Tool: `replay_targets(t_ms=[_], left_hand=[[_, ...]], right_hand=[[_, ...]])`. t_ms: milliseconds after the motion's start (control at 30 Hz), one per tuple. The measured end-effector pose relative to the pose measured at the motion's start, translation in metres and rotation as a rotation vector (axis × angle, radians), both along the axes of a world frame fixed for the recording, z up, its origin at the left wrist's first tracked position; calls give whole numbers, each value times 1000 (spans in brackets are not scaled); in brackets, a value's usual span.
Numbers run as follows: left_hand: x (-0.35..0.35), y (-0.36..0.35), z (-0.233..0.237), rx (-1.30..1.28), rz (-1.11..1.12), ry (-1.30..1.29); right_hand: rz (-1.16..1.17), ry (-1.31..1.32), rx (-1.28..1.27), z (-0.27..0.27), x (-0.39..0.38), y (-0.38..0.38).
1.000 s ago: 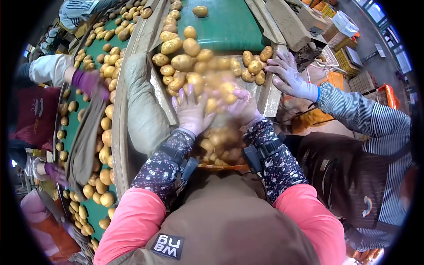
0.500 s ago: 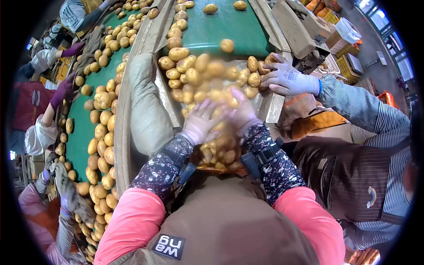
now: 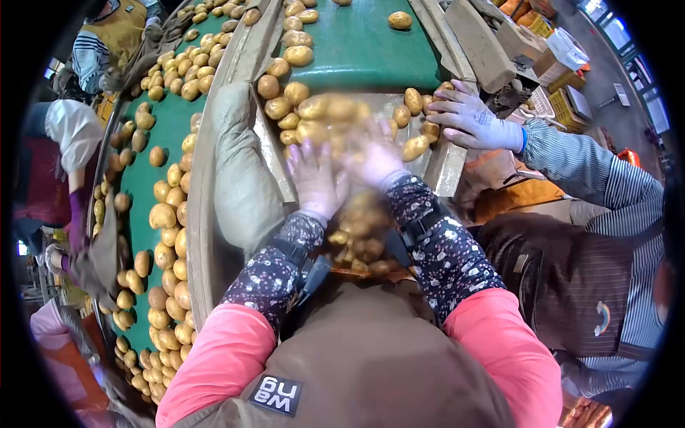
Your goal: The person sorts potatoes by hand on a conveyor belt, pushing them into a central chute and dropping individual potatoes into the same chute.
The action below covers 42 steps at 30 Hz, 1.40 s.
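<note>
My left hand (image 3: 315, 178), in a pale glove, lies with spread fingers over the chute at the end of the belt, against potatoes (image 3: 289, 121). My right hand (image 3: 374, 157), gloved too, is beside it among blurred potatoes; motion smears its fingers. Below my hands, more potatoes (image 3: 357, 228) pile at the chute's lower end, close to my apron. A co-worker's gloved hand (image 3: 474, 123) rests on the chute's right edge near several potatoes.
The green belt (image 3: 349, 46) carries potatoes above the chute. Wooden rails (image 3: 232, 64) and a padded grey roll (image 3: 239, 171) stand left. Beyond runs a second green belt (image 3: 146, 203) with many potatoes and people alongside. Crates (image 3: 567, 110) stand at the right.
My left hand has turned more upright, and my right hand has shifted slightly. Potatoes in the chute and on both belts have moved. The co-workers at the left have changed posture.
</note>
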State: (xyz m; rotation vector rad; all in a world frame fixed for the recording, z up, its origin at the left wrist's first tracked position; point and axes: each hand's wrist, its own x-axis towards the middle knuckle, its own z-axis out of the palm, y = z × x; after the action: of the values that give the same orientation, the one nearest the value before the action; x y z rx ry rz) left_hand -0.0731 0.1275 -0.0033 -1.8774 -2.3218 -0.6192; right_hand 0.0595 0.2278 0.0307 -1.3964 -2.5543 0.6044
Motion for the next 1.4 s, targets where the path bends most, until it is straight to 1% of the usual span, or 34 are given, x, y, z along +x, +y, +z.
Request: replay_targets(t_ms=[33, 67, 100, 133, 167, 200, 267, 300, 333, 400, 467, 533, 567, 600, 667, 700, 733, 767, 800, 867, 900, 967, 1000, 1033, 1067, 1100, 1133, 1167, 1233, 1267, 1300, 1333, 1367, 1400], left_hand=[[2, 4, 3, -21, 25, -28], [4, 5, 7, -43, 50, -55], [6, 5, 15, -157, 38, -30], [4, 2, 15, -161, -13, 4], [2, 1, 14, -224, -66, 39], [1, -2, 17, -289, -122, 74], [-2, -4, 18, -387, -212, -9], [-2, -4, 15, -388, -218, 29], [-2, -4, 12, -384, -222, 68], [-5, -5, 9, -403, -292, 54], [-7, -6, 8, -373, -343, 67], [-5, -10, 7, -294, -388, 132], [-4, -11, 6, -249, -411, 180], [-4, -12, 7, -173, -520, 204], [-3, -11, 4, -133, -684, 181], [-2, -10, 5, -116, -703, 189], [0, -9, 5, -114, -744, 215], [4, -8, 6, -105, -764, 240], [9, -7, 8, -91, -782, 266], [10, -4, 11, -121, -798, 214], [10, -1, 13, -133, -804, 194], [16, 9, 32, -199, -913, 257], [20, 12, 37, -233, -971, 283], [20, 18, 26, -231, -1044, 236], [23, 23, 18, -238, -1117, 348], [28, 27, 20, -298, -1113, 348], [31, 31, 20, -351, -1108, 354], [31, 34, 17, -318, -1128, 331], [32, 36, 10, -257, -1161, 278], [35, 37, 20, -360, -1140, 219], [39, 38, 41, -465, -1121, 161], [41, 38, 51, -571, -1103, 104], [38, 39, 28, -442, -1125, 249], [36, 38, 22, -418, -1138, 229]], right_hand=[[-4, 7, -70, -5, 7, -5], [-7, 27, -29, -10, 13, -12], [-9, 46, 8, -12, 19, -21], [-9, 67, 42, -16, 24, -29], [14, 111, 12, -23, 29, -32], [56, 151, 42, -31, 36, -36], [133, 231, 110, -48, 47, -43], [97, 222, 123, -37, 50, -50], [105, 204, 136, -38, 52, -52], [120, 173, 165, -40, 55, -55], [139, 155, 142, -39, 57, -52], [109, 159, 88, -41, 57, -49], [71, 170, 47, -42, 54, -46], [35, 177, 4, -44, 52, -42], [-50, 249, -39, -52, 47, -28], [-95, 283, -67, -57, 44, -24], [-144, 317, -95, -49, 42, -28], [-181, 263, -175, -40, 42, -27], [-192, 288, -190, -44, 42, -29], [-208, 339, -212, -51, 36, -23], [-215, 453, -368, -50, 41, -18], [-341, 717, -710, -8, 56, -11], [-389, 915, -712, -13, 52, -8], [-419, 1114, -706, -18, 49, -6], [-482, 1127, -763, -23, 51, -7], [-546, 1136, -819, 8, 53, -17], [-604, 1149, -867, 26, 54, -23], [-539, 1024, -674, 14, 57, -28], [-278, 765, -301, -16, 77, -47], [-271, 740, -413, 2, 88, -65], [-266, 708, -523, 19, 99, -84], [-294, 753, -759, 41, 109, -110], [-346, 775, -985, 62, 119, -136], [-265, 752, -976, 61, 132, -158]])
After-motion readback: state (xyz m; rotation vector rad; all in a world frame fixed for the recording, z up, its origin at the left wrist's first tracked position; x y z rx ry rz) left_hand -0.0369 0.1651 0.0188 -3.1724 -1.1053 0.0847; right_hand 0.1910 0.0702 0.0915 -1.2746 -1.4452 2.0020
